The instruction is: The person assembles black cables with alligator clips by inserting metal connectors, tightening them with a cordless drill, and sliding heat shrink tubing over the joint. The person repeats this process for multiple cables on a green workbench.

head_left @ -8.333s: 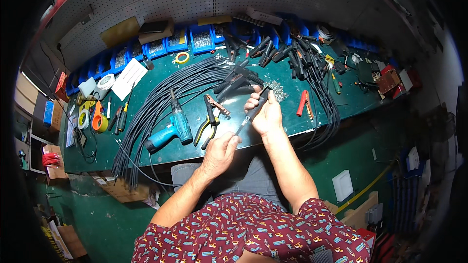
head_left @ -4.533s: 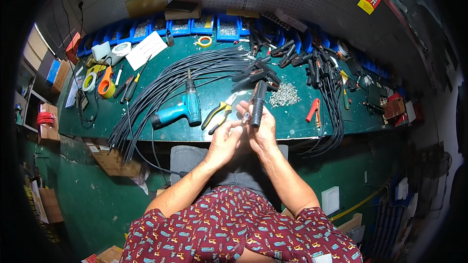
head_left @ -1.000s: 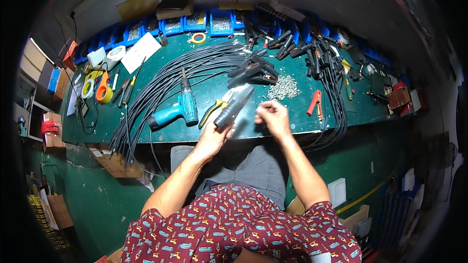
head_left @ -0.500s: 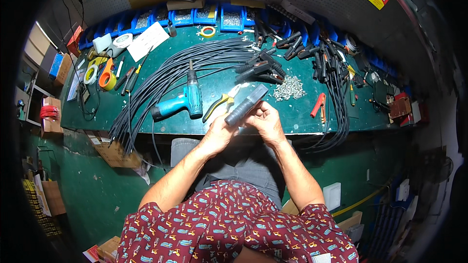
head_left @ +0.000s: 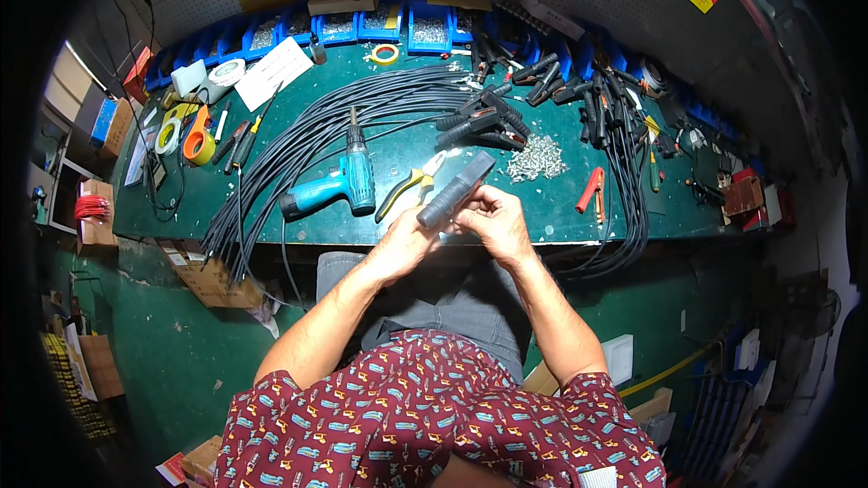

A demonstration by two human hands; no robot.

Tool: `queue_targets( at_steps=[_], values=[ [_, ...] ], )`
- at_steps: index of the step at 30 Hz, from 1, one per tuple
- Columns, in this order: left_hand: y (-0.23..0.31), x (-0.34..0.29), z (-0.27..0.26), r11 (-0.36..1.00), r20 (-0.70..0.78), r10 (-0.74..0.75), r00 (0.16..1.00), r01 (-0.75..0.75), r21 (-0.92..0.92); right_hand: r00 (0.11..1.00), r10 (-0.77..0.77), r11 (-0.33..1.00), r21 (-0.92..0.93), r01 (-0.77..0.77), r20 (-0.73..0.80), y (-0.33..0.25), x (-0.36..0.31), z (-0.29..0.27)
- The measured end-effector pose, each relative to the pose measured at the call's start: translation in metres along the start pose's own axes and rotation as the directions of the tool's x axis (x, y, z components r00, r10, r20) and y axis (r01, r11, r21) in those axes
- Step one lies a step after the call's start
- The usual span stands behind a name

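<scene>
Near the front edge of the bench, both hands are on a black clamp [head_left: 454, 193] with a ribbed handle, slanting up to the right. My left hand [head_left: 404, 242] grips the ribbed lower end. On the other side my right hand [head_left: 500, 224] has bent fingers closed against the clamp's underside. What lies beneath it is hidden. Just beyond my left hand lie yellow-and-black pliers [head_left: 409, 192], and left of them a teal cordless drill [head_left: 353, 183]. More black clamps [head_left: 484, 125] are heaped behind the held one, next to a pile of small metal screws [head_left: 537, 160].
A thick bundle of black cables [head_left: 280, 140] curves over the left of the green bench [head_left: 542, 228]. At the right, a red clamp [head_left: 589, 190] lies beside more black cables [head_left: 624, 185]. Blue bins [head_left: 429, 29] line the back. An orange tape dispenser [head_left: 198, 139] stands left.
Both hands keep almost the same place and hold on the clamp, which has shifted only very slightly. The things on the bench lie as before.
</scene>
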State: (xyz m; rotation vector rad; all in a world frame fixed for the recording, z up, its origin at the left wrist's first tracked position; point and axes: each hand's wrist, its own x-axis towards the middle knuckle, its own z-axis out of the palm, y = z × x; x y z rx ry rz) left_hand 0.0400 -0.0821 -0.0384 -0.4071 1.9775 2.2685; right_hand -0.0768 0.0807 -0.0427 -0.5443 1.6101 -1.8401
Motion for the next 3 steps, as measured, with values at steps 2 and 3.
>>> queue_targets(
  at_steps=[2,3],
  values=[
    [-0.0039,0.0013,0.0006,1.0,-0.002,0.002,1.0,-0.002,-0.03,1.0,-0.002,1.0,0.012,0.002,-0.01,0.0002,-0.0016,0.0012],
    [-0.0042,0.0006,0.0007,1.0,-0.002,0.0,1.0,0.0,-0.03,1.0,-0.007,1.0,0.008,0.007,-0.013,-0.0004,-0.0026,0.002]
  ],
)
